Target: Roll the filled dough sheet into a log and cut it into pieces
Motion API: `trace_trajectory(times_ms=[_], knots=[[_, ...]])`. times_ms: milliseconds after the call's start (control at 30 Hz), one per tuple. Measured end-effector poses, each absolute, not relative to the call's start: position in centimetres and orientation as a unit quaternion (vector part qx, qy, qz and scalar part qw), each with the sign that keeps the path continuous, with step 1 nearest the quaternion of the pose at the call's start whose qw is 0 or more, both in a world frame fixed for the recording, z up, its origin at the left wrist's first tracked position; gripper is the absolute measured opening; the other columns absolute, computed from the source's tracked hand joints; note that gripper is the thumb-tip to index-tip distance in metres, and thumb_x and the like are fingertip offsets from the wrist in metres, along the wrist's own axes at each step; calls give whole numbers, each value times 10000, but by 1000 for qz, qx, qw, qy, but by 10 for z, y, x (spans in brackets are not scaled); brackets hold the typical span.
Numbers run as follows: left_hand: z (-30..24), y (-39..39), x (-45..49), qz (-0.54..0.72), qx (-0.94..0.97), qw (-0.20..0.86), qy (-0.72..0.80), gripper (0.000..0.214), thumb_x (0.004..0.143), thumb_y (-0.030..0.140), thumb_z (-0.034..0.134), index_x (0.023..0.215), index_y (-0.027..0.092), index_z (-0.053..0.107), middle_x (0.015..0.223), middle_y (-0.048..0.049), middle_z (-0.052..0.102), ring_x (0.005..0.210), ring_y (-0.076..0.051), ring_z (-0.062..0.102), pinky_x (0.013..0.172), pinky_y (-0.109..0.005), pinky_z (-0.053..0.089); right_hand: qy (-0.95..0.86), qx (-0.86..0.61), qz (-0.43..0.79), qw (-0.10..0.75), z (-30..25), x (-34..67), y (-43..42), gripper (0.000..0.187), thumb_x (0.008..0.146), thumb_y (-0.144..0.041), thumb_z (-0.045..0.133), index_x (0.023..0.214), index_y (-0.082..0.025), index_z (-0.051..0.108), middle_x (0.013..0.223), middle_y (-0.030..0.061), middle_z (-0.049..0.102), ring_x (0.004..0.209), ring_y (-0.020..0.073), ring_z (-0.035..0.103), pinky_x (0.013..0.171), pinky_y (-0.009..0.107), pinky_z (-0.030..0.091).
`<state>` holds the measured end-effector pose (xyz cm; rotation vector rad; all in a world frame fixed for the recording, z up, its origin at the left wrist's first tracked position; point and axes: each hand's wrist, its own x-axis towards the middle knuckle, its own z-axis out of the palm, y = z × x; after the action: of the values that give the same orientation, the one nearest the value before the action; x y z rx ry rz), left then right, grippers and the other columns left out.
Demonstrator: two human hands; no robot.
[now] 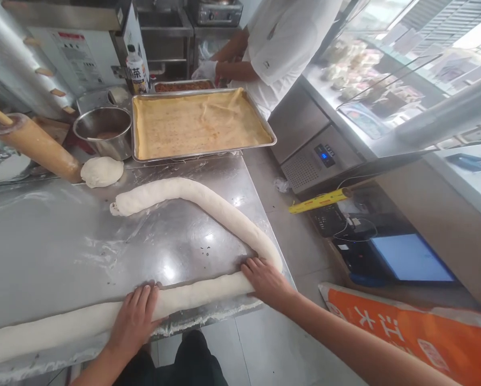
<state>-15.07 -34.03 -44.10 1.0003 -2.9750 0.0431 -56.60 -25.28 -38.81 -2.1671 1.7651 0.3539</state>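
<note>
A very long rope of white dough lies in a bend across the steel table. It runs along the near edge, curves at the right and heads back towards the left. My left hand lies flat on the near stretch, fingers stretched out. My right hand presses flat on the dough just before the bend, fingers spread forward. Neither hand grips anything.
A dough ball, a wooden rolling pin, a steel bowl and a tray of flat dough sheet stand at the back. Another person in white works behind the tray. An orange sack lies on the floor at right.
</note>
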Motion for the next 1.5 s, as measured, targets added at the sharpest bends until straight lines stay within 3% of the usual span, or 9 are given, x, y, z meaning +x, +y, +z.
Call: trace_trajectory(times_ms=[133, 267, 400, 467, 633, 800, 1067, 1300, 1500], knots=[[-444, -345, -129, 1, 300, 6, -954, 603, 920, 474, 721, 1402, 135, 593, 1228, -152, 697, 1143, -326, 641, 1014, -474, 491, 622, -765, 38, 164, -399, -497, -264, 1064, 625, -704, 886, 1446, -133, 525, 1342, 183, 641, 1205, 395, 574, 1062, 549, 451], [-437, -352, -126, -10, 328, 17, -945, 788, 892, 632, 689, 1478, 130, 533, 1324, -185, 666, 1219, -369, 609, 1025, -510, 473, 581, -794, -6, 180, -415, -439, -281, 888, 723, -660, 848, 1388, -138, 572, 1271, 153, 693, 1110, 330, 638, 941, 451, 527], [-432, -359, -113, -33, 307, 12, -951, 705, 917, 593, 676, 1444, 137, 570, 1260, -170, 698, 1145, -338, 640, 1025, -486, 469, 557, -822, -13, 120, -423, -451, -285, 596, 828, -381, 832, 1342, -171, 616, 1254, 146, 712, 1087, 312, 674, 890, 414, 539], [-432, -363, -97, -32, 329, 19, -944, 809, 910, 690, 612, 1493, 136, 526, 1343, -191, 664, 1240, -365, 601, 1067, -514, 442, 581, -809, -14, 89, -424, -460, -283, 523, 866, -376, 785, 1324, -178, 628, 1217, 142, 719, 1039, 305, 685, 864, 422, 544], [-436, -386, 7, -8, 380, -12, -925, 982, 851, 836, 525, 1537, 135, 477, 1385, -204, 645, 1296, -383, 575, 1111, -543, 410, 573, -815, -81, 23, -428, -411, -288, 818, 870, -671, 683, 1463, -127, 542, 1335, 196, 677, 1199, 371, 621, 990, 492, 511], [-438, -438, 184, 26, 376, -33, -925, 872, 879, 798, 550, 1476, 163, 550, 1321, -186, 688, 1222, -360, 635, 1083, -528, 449, 559, -815, -144, 55, -438, -246, -335, 733, 875, -643, 699, 1400, -141, 607, 1316, 173, 704, 1192, 351, 627, 1040, 474, 490], [-421, -514, 429, 39, 403, -24, -914, 760, 902, 699, 623, 1412, 137, 591, 1255, -194, 707, 1150, -363, 669, 1034, -539, 506, 538, -831, -97, 99, -458, -33, -412, 862, 746, -652, 827, 1395, -122, 623, 1275, 172, 716, 1158, 377, 622, 1035, 536, 489], [-444, -528, 475, 35, 363, 49, -930, 811, 887, 786, 559, 1364, 133, 626, 1270, -205, 707, 1210, -372, 652, 1065, -528, 496, 548, -824, -98, 103, -451, 61, -445, 821, 764, -686, 797, 1373, -161, 630, 1268, 139, 716, 1157, 352, 621, 1020, 489, 482], [-442, -541, 501, 24, 344, 37, -938, 610, 941, 713, 540, 1191, 178, 693, 1047, -123, 746, 936, -262, 688, 860, -405, 539, 521, -843, -80, 105, -454, 106, -464, 701, 796, -613, 811, 1298, -152, 648, 1156, 125, 723, 1037, 314, 651, 943, 450, 508]])
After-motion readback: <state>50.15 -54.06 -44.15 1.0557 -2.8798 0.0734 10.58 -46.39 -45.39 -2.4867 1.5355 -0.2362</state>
